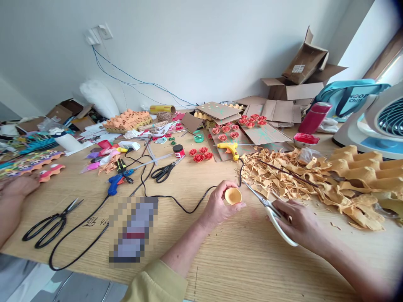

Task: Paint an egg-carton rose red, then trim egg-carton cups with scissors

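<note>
My left hand (220, 205) is closed around a small yellow-orange egg-carton cup (233, 196), its hollow facing up. My right hand (299, 222) grips white-handled scissors (267, 207), whose blades point up-left toward the cup and stop just right of it. Both hands rest low over the wooden table (220, 256). A heap of cut yellow carton scraps (283, 176) lies just behind the scissors.
Yellow egg-carton pieces (362, 167) lie at right. A yellow glue gun (229, 149), red paper roses (200, 155), black scissors (163, 171), a blue glue gun (116, 182) and cables lie mid-table. Another person's hand (17, 186) and black scissors (50, 224) are at left. A fan (378, 121) stands at far right.
</note>
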`<state>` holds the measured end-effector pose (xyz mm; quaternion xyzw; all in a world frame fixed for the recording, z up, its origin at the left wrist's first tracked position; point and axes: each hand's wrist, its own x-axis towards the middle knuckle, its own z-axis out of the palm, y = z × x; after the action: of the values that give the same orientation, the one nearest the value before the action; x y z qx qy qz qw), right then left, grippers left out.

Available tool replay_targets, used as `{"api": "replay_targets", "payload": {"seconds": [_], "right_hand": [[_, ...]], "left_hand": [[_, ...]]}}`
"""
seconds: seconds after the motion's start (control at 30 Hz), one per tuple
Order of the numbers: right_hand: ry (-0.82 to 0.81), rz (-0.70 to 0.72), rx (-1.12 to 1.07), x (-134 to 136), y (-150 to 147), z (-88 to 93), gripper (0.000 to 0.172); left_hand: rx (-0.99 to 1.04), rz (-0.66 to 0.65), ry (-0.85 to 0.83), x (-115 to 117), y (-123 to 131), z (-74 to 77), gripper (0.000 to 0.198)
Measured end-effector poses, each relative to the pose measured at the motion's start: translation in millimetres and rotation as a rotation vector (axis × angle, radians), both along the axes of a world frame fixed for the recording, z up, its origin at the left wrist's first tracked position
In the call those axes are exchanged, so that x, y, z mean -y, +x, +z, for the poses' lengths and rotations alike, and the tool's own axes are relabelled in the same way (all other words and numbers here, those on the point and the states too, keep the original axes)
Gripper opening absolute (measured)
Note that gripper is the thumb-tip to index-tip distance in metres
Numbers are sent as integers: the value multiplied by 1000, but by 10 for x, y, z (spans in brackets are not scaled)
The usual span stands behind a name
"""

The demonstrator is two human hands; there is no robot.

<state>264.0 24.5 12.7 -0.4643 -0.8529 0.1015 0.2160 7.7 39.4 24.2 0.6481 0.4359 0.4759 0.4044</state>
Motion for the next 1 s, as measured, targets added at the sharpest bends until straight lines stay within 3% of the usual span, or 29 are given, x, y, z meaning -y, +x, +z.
{"api": "replay_targets", "payload": {"seconds": [0.27, 0.47, 1.0], "right_hand": [[-22, 1, 9, 8, 2, 15, 38], [-45, 5, -7, 9, -7, 42, 37], [-46, 8, -33, 10, -8, 40, 37]], "left_hand": [[-27, 22, 23, 6, 0, 11, 41], [69, -18, -41, -22, 11, -57, 50], [-31, 5, 46, -13, -8, -63, 41]]}}
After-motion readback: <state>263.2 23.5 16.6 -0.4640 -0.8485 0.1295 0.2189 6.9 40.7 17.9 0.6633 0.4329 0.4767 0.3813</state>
